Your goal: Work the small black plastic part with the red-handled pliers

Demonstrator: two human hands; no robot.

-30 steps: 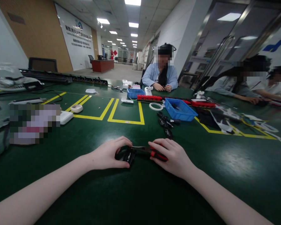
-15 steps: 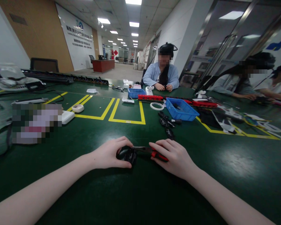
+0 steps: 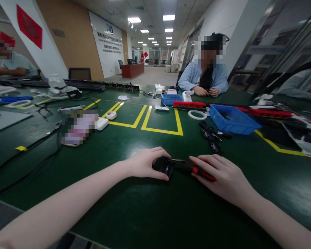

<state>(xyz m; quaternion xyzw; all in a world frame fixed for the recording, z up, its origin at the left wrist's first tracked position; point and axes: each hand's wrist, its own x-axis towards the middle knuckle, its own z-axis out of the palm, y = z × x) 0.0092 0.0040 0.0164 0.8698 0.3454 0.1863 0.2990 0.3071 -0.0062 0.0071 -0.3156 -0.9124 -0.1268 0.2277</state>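
My left hand (image 3: 147, 163) grips a small black part (image 3: 167, 167) between thumb and fingers, low over the green table (image 3: 134, 211). In my right hand (image 3: 220, 173) are pliers (image 3: 200, 172) with red and black handles. Their metal jaws point left and reach the upper right edge of the black part; whether they pinch it cannot be made out. Beyond my right hand lies a loose group of black parts (image 3: 209, 134).
Blue bins (image 3: 234, 121) and a white ring (image 3: 197, 114) lie past the black parts. A phone (image 3: 80, 129), a white box (image 3: 101, 123) and a tape roll (image 3: 111, 115) are at the left, near black straps (image 3: 45, 159). A person (image 3: 203, 77) sits opposite.
The view has turned left, so the scene and both hands appear farther right. Both hands keep their hold; the pliers stay at the black part.
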